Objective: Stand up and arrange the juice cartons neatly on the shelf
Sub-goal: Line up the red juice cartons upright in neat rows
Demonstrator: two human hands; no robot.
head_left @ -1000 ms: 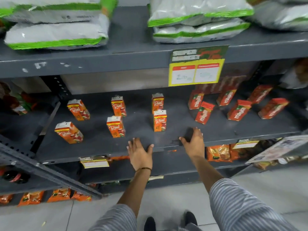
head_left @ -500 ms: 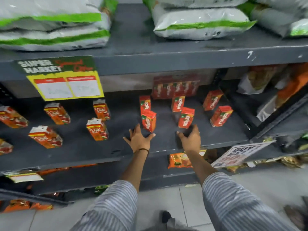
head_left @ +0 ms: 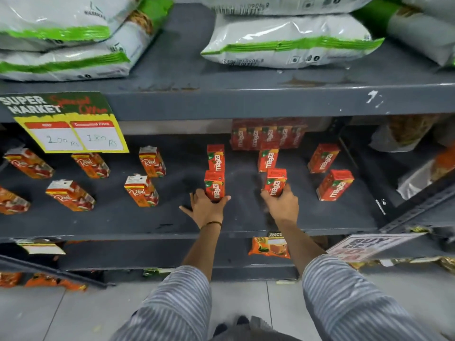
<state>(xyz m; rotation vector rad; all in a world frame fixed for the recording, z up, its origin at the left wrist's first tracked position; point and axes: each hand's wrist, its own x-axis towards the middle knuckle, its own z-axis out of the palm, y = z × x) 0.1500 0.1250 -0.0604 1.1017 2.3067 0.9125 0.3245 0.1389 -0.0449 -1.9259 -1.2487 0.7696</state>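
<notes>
Red Maaza juice cartons stand scattered on the grey middle shelf (head_left: 246,225). My left hand (head_left: 205,209) wraps the base of the front-left Maaza carton (head_left: 214,184). My right hand (head_left: 283,204) grips the front-middle Maaza carton (head_left: 275,180). Behind them stand two more Maaza cartons (head_left: 215,157) (head_left: 268,159), and two others (head_left: 323,158) (head_left: 334,184) lean further right. A tidy row of Maaza cartons (head_left: 267,137) lines the back wall. Orange Real juice cartons (head_left: 141,190) (head_left: 150,161) (head_left: 70,195) are spread over the shelf's left half.
White-and-green sacks (head_left: 288,41) lie on the upper shelf. A yellow price sign (head_left: 71,129) hangs from that shelf's edge at left. A metal upright (head_left: 416,212) bounds the shelf at right, with bagged goods beyond. Orange packets (head_left: 269,247) sit on the lower shelf.
The view has shifted right along the shelf. Both hands moved from resting flat near the shelf's front edge forward onto the two front Maaza cartons and closed around them.
</notes>
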